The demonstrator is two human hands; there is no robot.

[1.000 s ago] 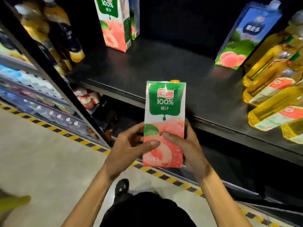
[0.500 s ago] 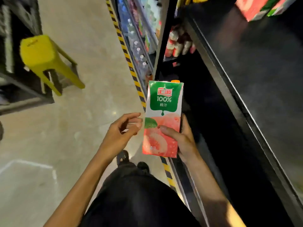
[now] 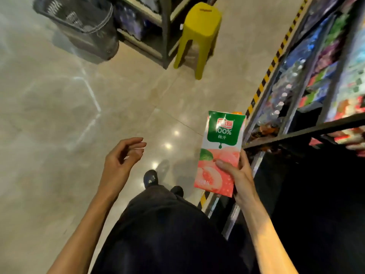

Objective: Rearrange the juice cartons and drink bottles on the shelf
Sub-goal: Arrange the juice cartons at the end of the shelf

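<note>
Head view: right hand (image 3: 238, 176) clamps the lower half of an upright green-and-pink rectangular paperboard peach-juice carton (image 3: 222, 147) above the beige tiled floor (image 3: 59, 115), beside the dark metal shelf (image 3: 308, 131), left hand (image 3: 120, 159) loose and empty; the carton, rigid, smooth-coated and probably full and heavy, is best gripped across its lower body.

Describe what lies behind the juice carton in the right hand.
Beige floor and striped tape show around the juice carton. Fingers of the right hand behind it are mostly hidden.
</note>
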